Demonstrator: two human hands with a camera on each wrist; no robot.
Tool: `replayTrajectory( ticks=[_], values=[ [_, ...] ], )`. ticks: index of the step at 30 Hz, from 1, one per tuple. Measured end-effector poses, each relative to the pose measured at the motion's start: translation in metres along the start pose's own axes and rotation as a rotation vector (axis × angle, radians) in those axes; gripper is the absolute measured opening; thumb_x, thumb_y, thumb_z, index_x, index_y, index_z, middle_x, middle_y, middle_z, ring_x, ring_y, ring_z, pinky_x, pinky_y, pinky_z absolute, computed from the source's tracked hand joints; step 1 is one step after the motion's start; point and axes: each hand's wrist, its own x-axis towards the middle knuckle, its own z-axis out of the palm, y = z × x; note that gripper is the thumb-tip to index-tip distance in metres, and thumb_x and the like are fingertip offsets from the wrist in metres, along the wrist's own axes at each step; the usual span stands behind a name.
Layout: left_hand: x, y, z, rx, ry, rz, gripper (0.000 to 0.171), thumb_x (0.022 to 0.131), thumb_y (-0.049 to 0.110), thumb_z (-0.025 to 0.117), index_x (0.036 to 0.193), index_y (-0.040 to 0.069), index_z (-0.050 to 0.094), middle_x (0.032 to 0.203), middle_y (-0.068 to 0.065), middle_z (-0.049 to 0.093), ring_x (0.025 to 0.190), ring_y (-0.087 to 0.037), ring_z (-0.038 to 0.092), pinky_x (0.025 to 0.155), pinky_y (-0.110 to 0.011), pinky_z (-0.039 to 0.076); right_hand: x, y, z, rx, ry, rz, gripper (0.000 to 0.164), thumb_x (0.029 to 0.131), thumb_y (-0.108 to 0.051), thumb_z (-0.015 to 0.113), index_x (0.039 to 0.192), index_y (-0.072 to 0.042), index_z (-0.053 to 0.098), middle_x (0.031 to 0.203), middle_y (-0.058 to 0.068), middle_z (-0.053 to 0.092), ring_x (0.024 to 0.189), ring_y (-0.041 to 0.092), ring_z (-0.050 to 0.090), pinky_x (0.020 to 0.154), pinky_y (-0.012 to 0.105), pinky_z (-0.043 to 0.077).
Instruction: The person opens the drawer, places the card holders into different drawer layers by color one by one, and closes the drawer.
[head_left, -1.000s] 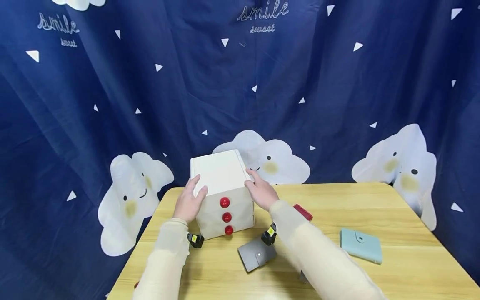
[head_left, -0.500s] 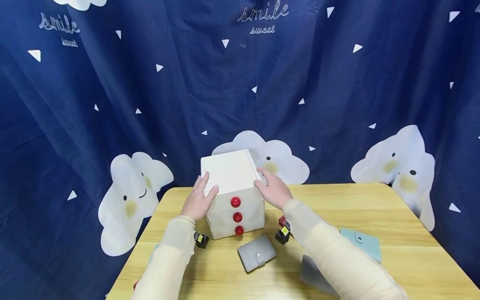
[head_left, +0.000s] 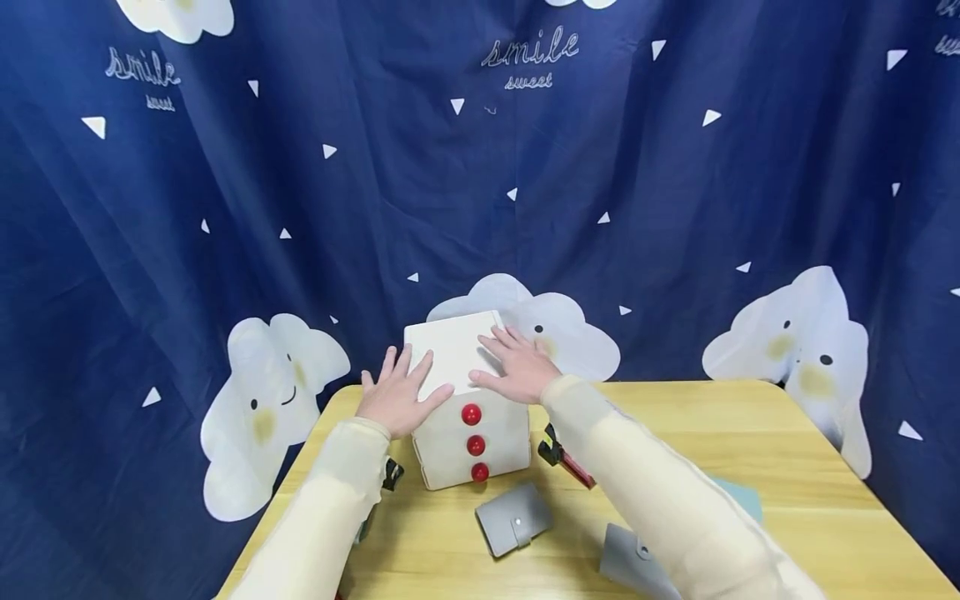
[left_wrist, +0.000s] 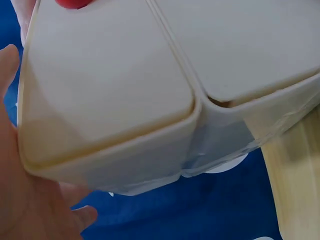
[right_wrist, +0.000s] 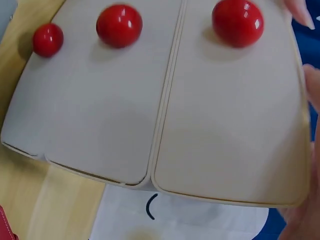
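Note:
A white box of three stacked drawers (head_left: 446, 446) stands toward the back of the table, each drawer front bearing a round red knob (head_left: 476, 445). My left hand (head_left: 397, 398) rests with spread fingers at the box's top left front edge. On the other side, my right hand (head_left: 519, 367) lies over the top right edge, its fingers extended across the white top. Close up in the right wrist view are the drawer fronts and the red knobs (right_wrist: 120, 26). The left wrist view shows the drawers' left edge beside my hand (left_wrist: 30, 200).
A grey snap wallet (head_left: 504, 515) lies just in front of the box. Another grey wallet (head_left: 630, 560) and a pale teal one (head_left: 742, 498) are partly covered by my right sleeve. A red wallet (head_left: 579, 470) lies right of the box. A blue curtain hangs behind.
The box has shifted right with both hands at its sides, then stayed put. My left fingers have spread, and my right hand has moved inward onto the top. The view has tilted up slightly.

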Motion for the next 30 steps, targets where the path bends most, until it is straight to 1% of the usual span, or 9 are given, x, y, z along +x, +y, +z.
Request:
replayTrajectory(
  ticks=[3, 5, 9, 13, 15, 17, 20, 25, 30],
  values=[
    [0.000, 0.004, 0.002, -0.003, -0.045, 0.002, 0.087, 0.086, 0.081, 0.022, 0.153, 0.025, 0.028, 0.160, -0.013, 0.012, 0.145, -0.037, 0.003, 0.102, -0.076, 0.008, 0.005, -0.002, 0.004, -0.036, -0.051, -0.028, 0.079, 0.089, -0.073, 0.036, 0.152, -0.026, 0.029, 0.159, 0.004, 0.018, 0.147, 0.025, 0.005, 0.110, 0.065, 0.010],
    [0.001, 0.006, 0.003, -0.012, -0.064, -0.005, 0.087, 0.086, 0.081, 0.021, 0.153, 0.026, 0.028, 0.160, -0.012, 0.011, 0.145, -0.037, 0.005, 0.102, -0.076, 0.009, 0.006, -0.003, 0.005, -0.046, -0.086, -0.043, 0.079, 0.090, -0.074, 0.033, 0.153, -0.026, 0.027, 0.160, 0.004, 0.017, 0.147, 0.027, 0.004, 0.110, 0.065, 0.010],
    [0.002, 0.009, 0.006, -0.047, -0.061, -0.008, 0.086, 0.086, 0.080, 0.023, 0.152, 0.026, 0.029, 0.160, -0.012, 0.010, 0.145, -0.038, 0.007, 0.103, -0.075, 0.010, 0.005, -0.003, 0.004, -0.046, -0.128, -0.055, 0.079, 0.091, -0.073, 0.030, 0.153, -0.024, 0.026, 0.159, 0.005, 0.017, 0.147, 0.029, 0.003, 0.112, 0.061, 0.013],
    [0.005, 0.012, 0.006, -0.061, -0.049, -0.001, 0.085, 0.087, 0.079, 0.026, 0.152, 0.026, 0.029, 0.160, -0.012, 0.010, 0.145, -0.038, 0.006, 0.106, -0.072, 0.010, 0.004, -0.001, 0.001, -0.042, -0.123, -0.060, 0.078, 0.092, -0.071, 0.030, 0.153, -0.022, 0.027, 0.159, 0.008, 0.018, 0.146, 0.032, 0.004, 0.115, 0.053, 0.012],
    [0.007, 0.014, 0.005, -0.060, -0.053, 0.004, 0.085, 0.086, 0.080, 0.025, 0.152, 0.026, 0.028, 0.160, -0.011, 0.010, 0.145, -0.036, 0.005, 0.107, -0.070, 0.010, 0.004, 0.000, 0.000, -0.046, -0.123, -0.053, 0.078, 0.092, -0.071, 0.029, 0.153, -0.022, 0.027, 0.159, 0.008, 0.018, 0.146, 0.032, 0.003, 0.116, 0.048, 0.010],
    [0.010, 0.015, 0.005, -0.054, -0.061, 0.010, 0.086, 0.085, 0.081, 0.024, 0.153, 0.027, 0.027, 0.160, -0.010, 0.010, 0.146, -0.035, 0.004, 0.107, -0.069, 0.011, 0.003, 0.002, -0.001, -0.053, -0.127, -0.041, 0.078, 0.092, -0.071, 0.028, 0.153, -0.022, 0.026, 0.159, 0.008, 0.017, 0.146, 0.032, 0.002, 0.117, 0.046, 0.009],
    [0.014, 0.015, 0.006, -0.049, -0.071, 0.026, 0.086, 0.085, 0.081, 0.024, 0.153, 0.027, 0.027, 0.160, -0.009, 0.010, 0.146, -0.033, 0.003, 0.108, -0.068, 0.012, 0.000, 0.003, -0.002, -0.041, -0.131, -0.025, 0.079, 0.092, -0.072, 0.028, 0.153, -0.022, 0.025, 0.159, 0.009, 0.017, 0.146, 0.033, 0.002, 0.117, 0.047, 0.008],
    [0.022, 0.016, 0.009, -0.064, -0.069, 0.074, 0.084, 0.087, 0.079, 0.027, 0.153, 0.026, 0.027, 0.160, -0.010, 0.010, 0.146, -0.032, -0.001, 0.109, -0.065, 0.015, -0.006, 0.004, -0.006, -0.008, -0.125, 0.003, 0.080, 0.092, -0.071, 0.030, 0.153, -0.019, 0.027, 0.158, 0.011, 0.017, 0.146, 0.035, 0.002, 0.116, 0.050, 0.009],
    [0.033, 0.020, 0.018, -0.086, -0.066, 0.096, 0.085, 0.085, 0.081, 0.025, 0.152, 0.029, 0.028, 0.161, -0.008, 0.010, 0.146, -0.034, 0.002, 0.111, -0.063, 0.014, -0.013, 0.010, -0.009, -0.027, -0.106, 0.026, 0.079, 0.093, -0.070, 0.030, 0.153, -0.018, 0.027, 0.158, 0.012, 0.018, 0.146, 0.035, 0.002, 0.116, 0.050, 0.007]
  ],
)
